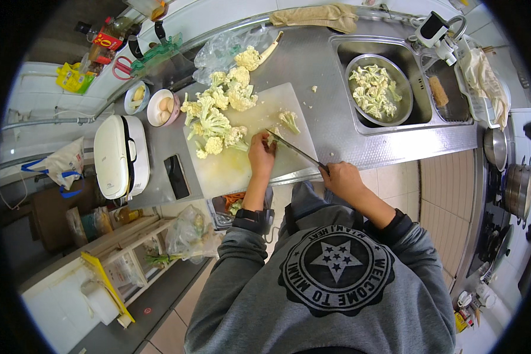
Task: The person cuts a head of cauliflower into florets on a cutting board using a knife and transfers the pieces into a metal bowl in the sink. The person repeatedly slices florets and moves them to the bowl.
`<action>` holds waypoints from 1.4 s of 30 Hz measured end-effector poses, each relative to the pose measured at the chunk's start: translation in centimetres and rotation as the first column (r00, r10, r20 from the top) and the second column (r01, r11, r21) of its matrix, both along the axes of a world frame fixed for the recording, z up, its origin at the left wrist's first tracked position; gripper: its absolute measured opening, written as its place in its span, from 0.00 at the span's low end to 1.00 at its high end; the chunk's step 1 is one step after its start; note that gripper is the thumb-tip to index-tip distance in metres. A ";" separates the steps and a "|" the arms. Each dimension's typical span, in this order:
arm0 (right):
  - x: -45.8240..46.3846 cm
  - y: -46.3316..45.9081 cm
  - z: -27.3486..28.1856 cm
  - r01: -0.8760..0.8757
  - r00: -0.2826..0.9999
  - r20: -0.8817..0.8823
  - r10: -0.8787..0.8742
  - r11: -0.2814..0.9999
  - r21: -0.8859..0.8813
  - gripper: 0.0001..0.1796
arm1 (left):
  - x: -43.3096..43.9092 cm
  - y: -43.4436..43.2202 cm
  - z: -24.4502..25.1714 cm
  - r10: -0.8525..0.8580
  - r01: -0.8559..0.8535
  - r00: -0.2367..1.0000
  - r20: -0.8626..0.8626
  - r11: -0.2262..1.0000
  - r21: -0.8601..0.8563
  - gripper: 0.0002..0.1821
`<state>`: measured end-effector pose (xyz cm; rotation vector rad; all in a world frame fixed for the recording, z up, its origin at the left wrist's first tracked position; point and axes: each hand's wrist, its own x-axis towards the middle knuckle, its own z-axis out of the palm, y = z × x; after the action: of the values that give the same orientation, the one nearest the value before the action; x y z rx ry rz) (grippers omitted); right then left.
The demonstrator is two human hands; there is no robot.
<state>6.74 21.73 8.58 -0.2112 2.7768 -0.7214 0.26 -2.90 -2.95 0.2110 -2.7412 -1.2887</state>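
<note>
My right hand [341, 179] grips the handle of a kitchen knife [297, 151], whose blade points up and left over the white cutting board [292, 101]. Beside the blade tip, my left hand [262, 152] has curled fingers on a small cauliflower piece [274, 132]. A cut cauliflower floret [288, 121] lies right of it on the board. Several larger cauliflower florets [212, 121] are heaped at the board's left side. Behind them, another cauliflower piece [248, 58] lies beside a long stalk, near a clear plastic bag [217, 51].
A metal bowl [410, 99] of cut cauliflower stands in the sink [425, 119]. Left of the board are a phone [176, 176], a white appliance [113, 157] and a bowl of eggs [177, 116]. Red-handled scissors [122, 67] and knives stand in a green rack [159, 54].
</note>
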 end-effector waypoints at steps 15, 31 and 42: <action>1.1 2.3 1.6 0.098 0.994 0.051 -0.092 0.989 -0.109 0.23 | 2.0 -0.7 -0.1 -0.071 0.074 0.982 -0.177 0.997 0.008 0.19; 2.3 0.9 1.4 -0.024 0.998 -0.061 0.022 0.999 -0.031 0.19 | 2.1 -0.9 0.5 -0.006 0.011 0.999 -0.039 0.993 0.114 0.14; -0.1 3.0 1.1 0.224 0.942 0.305 -0.140 0.939 -0.261 0.27 | 2.7 -1.8 0.0 0.022 -0.029 0.999 0.033 0.974 0.227 0.18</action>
<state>6.65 24.75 9.70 0.0951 2.4295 -1.1162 2.98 -4.70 -2.95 0.2856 -2.6014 -1.6041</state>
